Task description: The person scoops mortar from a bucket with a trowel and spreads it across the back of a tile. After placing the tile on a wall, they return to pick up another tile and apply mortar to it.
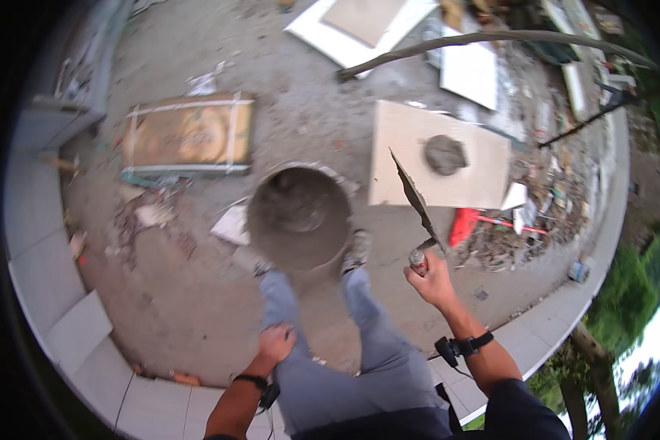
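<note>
My right hand (431, 279) is closed round the mortar-caked handle of a trowel (416, 196). The blade is seen nearly edge-on, pointing up and to the left over the near edge of a beige tile (396, 158). On that tile sits a lump of grey mortar (445, 155). My left hand (277, 342) rests on my left thigh, its fingers curled in, with nothing visible in them. Between my feet stands a round bucket (301, 257) with wet grey mortar inside.
A strapped carton of tiles (187, 136) lies at the left. White boards (469, 73) lie at the back, where a curved pole (491, 37) crosses. A red-headed tool (463, 226) and rubble lie right. A low tiled ledge (44, 271) curves round the left and front.
</note>
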